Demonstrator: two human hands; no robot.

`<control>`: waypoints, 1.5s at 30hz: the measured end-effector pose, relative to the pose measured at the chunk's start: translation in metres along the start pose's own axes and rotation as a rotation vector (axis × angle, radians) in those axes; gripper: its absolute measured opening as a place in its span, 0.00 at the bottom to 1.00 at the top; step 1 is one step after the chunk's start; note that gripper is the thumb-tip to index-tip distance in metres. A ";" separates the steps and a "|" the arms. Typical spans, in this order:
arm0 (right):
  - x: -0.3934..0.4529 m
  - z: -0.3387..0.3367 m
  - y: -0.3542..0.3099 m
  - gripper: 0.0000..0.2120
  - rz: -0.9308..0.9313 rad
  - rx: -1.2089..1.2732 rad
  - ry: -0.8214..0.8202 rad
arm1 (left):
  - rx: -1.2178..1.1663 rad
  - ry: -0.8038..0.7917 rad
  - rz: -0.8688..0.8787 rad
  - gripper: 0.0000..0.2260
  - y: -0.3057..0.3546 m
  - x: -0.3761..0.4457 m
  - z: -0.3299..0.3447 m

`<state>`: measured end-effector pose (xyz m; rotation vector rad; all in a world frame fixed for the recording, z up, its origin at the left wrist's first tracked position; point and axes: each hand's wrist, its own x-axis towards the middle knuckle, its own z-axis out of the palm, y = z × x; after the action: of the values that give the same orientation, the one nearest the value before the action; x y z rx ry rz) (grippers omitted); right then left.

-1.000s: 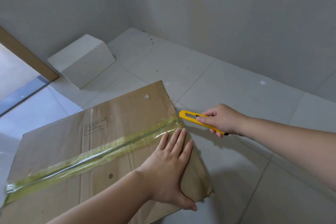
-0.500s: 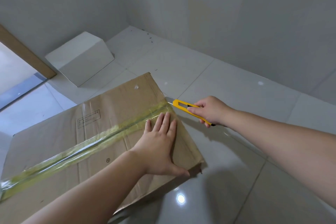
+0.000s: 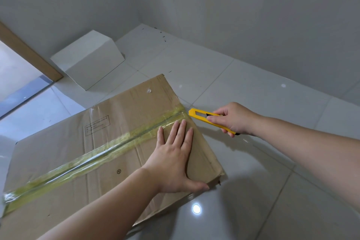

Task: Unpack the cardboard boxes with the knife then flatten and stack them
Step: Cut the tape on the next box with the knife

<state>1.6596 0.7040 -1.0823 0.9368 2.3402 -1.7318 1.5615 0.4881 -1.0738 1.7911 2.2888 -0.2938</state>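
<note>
A large brown cardboard box [image 3: 64, 142] lies in front of me on the tiled floor, its top seam sealed by a long strip of yellowish clear tape [image 3: 93, 158]. My left hand [image 3: 173, 156] presses flat on the box top near its right end, fingers spread, just below the tape. My right hand [image 3: 233, 119] grips a yellow utility knife [image 3: 200, 116]. The knife's tip sits right at the box's right edge where the tape ends.
A white box [image 3: 91, 60] stands on the floor against the far wall at the left. A wooden door frame [image 3: 29, 52] and a doorway lie at the far left. Glossy white floor tiles [image 3: 253, 191] spread to the right; walls close the corner behind.
My view has shifted slightly. The knife tip stays at the taped right edge of the box, and my left hand remains pressed flat on the top.
</note>
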 end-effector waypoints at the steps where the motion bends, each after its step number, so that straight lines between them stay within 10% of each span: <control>1: -0.004 0.000 0.003 0.10 -0.001 -0.005 -0.019 | 0.002 0.003 -0.002 0.61 0.000 0.000 0.001; 45: -0.094 -0.027 0.040 0.10 0.092 -0.062 -0.059 | 0.025 0.058 0.084 0.57 -0.010 0.007 -0.017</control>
<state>1.7642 0.6949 -1.0680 0.9546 2.2627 -1.6204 1.5497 0.4968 -1.0597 1.9267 2.2498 -0.2596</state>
